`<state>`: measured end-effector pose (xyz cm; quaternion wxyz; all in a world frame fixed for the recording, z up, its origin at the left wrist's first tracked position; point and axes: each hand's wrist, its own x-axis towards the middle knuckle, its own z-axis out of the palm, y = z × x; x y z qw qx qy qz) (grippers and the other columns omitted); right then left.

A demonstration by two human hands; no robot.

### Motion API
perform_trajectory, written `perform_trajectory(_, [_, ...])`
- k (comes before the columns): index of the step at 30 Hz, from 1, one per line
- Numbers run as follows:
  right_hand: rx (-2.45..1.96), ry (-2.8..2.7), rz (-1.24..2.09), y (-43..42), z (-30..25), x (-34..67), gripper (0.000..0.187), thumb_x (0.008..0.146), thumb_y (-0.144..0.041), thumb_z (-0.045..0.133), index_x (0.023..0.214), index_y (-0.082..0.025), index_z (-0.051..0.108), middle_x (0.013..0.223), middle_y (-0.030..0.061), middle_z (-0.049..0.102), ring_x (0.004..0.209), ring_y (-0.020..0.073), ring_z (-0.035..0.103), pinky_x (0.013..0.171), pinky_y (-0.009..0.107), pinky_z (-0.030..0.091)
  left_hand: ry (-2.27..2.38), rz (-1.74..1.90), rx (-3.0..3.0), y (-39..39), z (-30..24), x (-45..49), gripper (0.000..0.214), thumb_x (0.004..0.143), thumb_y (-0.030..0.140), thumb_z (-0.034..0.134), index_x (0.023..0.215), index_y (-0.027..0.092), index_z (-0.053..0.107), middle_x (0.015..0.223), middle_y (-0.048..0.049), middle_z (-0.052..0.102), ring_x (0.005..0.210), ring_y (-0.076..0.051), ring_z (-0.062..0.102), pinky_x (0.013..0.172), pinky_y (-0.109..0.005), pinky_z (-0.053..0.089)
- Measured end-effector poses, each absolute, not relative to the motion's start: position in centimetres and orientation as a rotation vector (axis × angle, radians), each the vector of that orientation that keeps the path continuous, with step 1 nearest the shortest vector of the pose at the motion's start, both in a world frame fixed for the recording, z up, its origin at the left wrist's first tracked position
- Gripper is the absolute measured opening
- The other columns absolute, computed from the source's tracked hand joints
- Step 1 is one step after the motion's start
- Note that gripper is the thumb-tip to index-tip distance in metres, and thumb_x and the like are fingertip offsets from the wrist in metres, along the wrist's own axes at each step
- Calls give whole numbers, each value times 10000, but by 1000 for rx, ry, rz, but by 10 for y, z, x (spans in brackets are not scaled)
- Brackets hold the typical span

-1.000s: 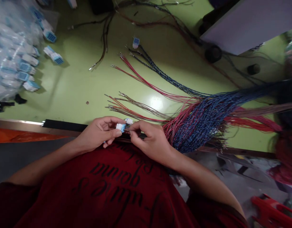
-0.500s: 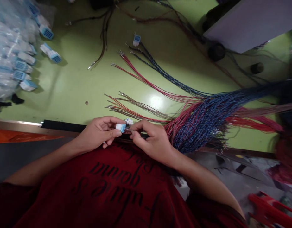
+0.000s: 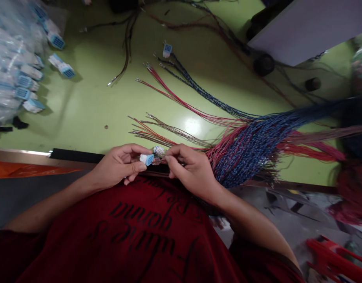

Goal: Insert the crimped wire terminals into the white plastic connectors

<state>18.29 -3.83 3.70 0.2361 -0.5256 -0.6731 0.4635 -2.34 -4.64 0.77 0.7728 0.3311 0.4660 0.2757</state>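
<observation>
My left hand (image 3: 119,164) pinches a small white-and-blue connector housing (image 3: 147,159) between thumb and fingers, its blue face turned to the right. Thin wires with metal terminals (image 3: 156,161) show at that face; whether they sit inside it is too small to tell. My right hand (image 3: 190,168) is closed in a pinch on the wires, just right of the housing. Behind the gap between my hands lies a second white connector (image 3: 159,150) at the table's edge. Loose brown and orange wires (image 3: 145,127) spread out on the table beyond.
A thick bundle of blue, red and brown wires (image 3: 248,145) runs off to the right. Bagged connectors (image 3: 19,74) lie at the left. Another connector (image 3: 167,50) rests near blue wire ends. A pale box (image 3: 310,31) stands at the back right, and a red stool (image 3: 334,255) below.
My right hand has shifted slightly right, away from the housing, so more of the wires shows between my hands. My left hand keeps its hold, with the housing turned a little.
</observation>
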Motion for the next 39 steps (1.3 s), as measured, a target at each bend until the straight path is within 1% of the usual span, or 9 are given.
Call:
perform_trajectory(4, [-1395,-1877,1269,-38,36,184,101,821,-125,533,737,-173,560,629,-36,570,574,75,520,551,187,395,1017,603,711,-47,9,-23,317,731,204,734,1015,126,616,420,80,537,317,-51,426,319,-140,340])
perform_trajectory(9, [-1397,-1969,1247,-43,37,182,81,826,-143,522,776,-173,578,627,-37,574,530,69,463,527,192,371,1022,594,714,-49,6,-23,316,739,205,725,1027,124,626,412,78,534,316,-53,432,326,-143,350])
perform_trajectory(14, [-1388,-2063,1145,-45,35,181,76,813,-133,527,786,-168,588,649,-24,603,541,71,484,533,192,372,1043,572,729,-50,5,-23,316,739,214,723,1033,131,643,423,72,543,319,-54,437,326,-144,357])
perform_trajectory(19, [-1369,-2151,1038,-45,33,182,101,804,-121,507,754,-175,576,603,-37,557,504,69,430,502,199,334,1094,521,775,-49,7,-21,334,724,230,726,1038,133,670,418,72,537,326,-57,442,328,-146,377])
perform_trajectory(21, [-1368,-2156,1043,-45,33,182,100,806,-123,511,751,-169,582,601,-33,559,504,69,436,503,200,336,1116,500,801,-48,9,-19,340,713,231,729,1035,132,682,419,69,541,335,-61,454,332,-147,391])
perform_trajectory(26, [-1403,-2025,1185,-44,35,181,88,827,-148,522,769,-167,585,625,-26,593,522,70,493,524,189,380,1155,501,813,-48,11,-14,358,682,223,744,1020,114,693,408,66,548,337,-64,468,329,-142,409])
perform_trajectory(30, [-1466,-1815,1390,-43,37,180,96,843,-154,496,762,-176,543,611,-38,592,472,56,507,488,171,386,1168,568,814,-51,11,-13,349,687,217,751,1013,112,686,411,69,553,334,-61,478,327,-137,412])
perform_trajectory(34, [-1492,-1663,1546,-43,38,177,94,830,-156,496,746,-177,532,595,-48,585,442,50,539,450,154,391,1182,649,828,-53,10,-13,333,680,240,777,974,114,683,408,75,547,321,-59,476,318,-139,411])
perform_trajectory(39, [-1471,-1554,1669,-43,38,174,100,819,-168,498,722,-177,522,550,-68,552,400,40,521,416,143,385,1187,698,840,-54,6,-15,311,676,232,781,957,122,703,439,56,575,341,-66,499,318,-141,425])
